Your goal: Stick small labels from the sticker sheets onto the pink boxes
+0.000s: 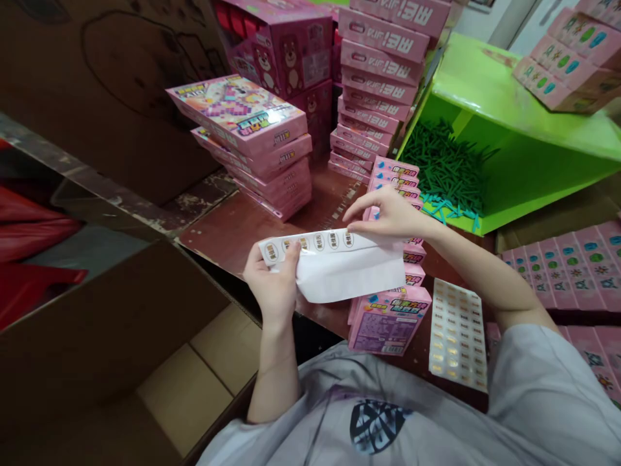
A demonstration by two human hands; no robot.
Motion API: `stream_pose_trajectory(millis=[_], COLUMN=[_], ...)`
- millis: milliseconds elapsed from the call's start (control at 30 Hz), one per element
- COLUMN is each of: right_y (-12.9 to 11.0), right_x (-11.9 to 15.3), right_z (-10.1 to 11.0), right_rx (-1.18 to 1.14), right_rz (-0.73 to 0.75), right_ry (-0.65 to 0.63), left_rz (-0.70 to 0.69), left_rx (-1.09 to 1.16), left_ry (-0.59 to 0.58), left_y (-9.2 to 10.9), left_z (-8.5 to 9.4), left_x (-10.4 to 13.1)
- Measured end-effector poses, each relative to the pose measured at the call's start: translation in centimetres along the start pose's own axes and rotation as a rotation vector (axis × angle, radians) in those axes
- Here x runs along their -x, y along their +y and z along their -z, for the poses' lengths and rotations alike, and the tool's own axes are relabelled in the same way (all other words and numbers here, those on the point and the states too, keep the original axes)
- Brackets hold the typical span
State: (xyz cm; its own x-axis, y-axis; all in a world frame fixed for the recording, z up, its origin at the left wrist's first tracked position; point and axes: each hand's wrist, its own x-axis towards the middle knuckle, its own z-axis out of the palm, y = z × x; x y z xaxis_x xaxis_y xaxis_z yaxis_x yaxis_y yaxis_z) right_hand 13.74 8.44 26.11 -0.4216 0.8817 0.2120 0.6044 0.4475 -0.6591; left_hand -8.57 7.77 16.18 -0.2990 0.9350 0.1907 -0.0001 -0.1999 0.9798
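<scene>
A white strip of a sticker sheet (352, 272), with one row of round gold-printed stickers along its upper edge, is held over the table. My left hand (272, 278) grips its left end, thumb on top. My right hand (383, 213) has its thumb and fingertip pinched at the upper edge, by the rightmost sticker (348, 239); whether that sticker is lifted is hard to see. Beneath the sheet runs a row of pink boxes (391, 320), partly hidden by it and by my right hand. A fuller sticker sheet (457, 333) lies to the right, near my right forearm.
Stacked pink boxes (286, 158) stand at the back left, beside a taller stack (383, 55). A green bin (514, 162) holds green sticks (444, 162). More pink boxes (572, 265) line the right. An open cardboard box (97, 362) stands left of the table (223, 226).
</scene>
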Motion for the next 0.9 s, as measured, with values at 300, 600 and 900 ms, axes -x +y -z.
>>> stream_pose_trajectory(millis=[300,600,900], right_y=[0.1,0.1,15.4], right_x=[0.9,1.8,-2.8], right_z=[0.5,-1.1,9.2], right_rx=[-0.077,0.028,-0.055], right_rz=[-0.018,0.244,-0.362], right_ry=[-0.087,0.061,0.681], left_rz=[-0.032,0.052,0.123], left_rx=[-0.012,-0.022,0.002], left_ry=[-0.045,-0.058,0.148], left_y=[0.4,-0.7,-3.8], left_z=[0.0,-0.1,2.5], left_x=[0.9,0.8,-1.6])
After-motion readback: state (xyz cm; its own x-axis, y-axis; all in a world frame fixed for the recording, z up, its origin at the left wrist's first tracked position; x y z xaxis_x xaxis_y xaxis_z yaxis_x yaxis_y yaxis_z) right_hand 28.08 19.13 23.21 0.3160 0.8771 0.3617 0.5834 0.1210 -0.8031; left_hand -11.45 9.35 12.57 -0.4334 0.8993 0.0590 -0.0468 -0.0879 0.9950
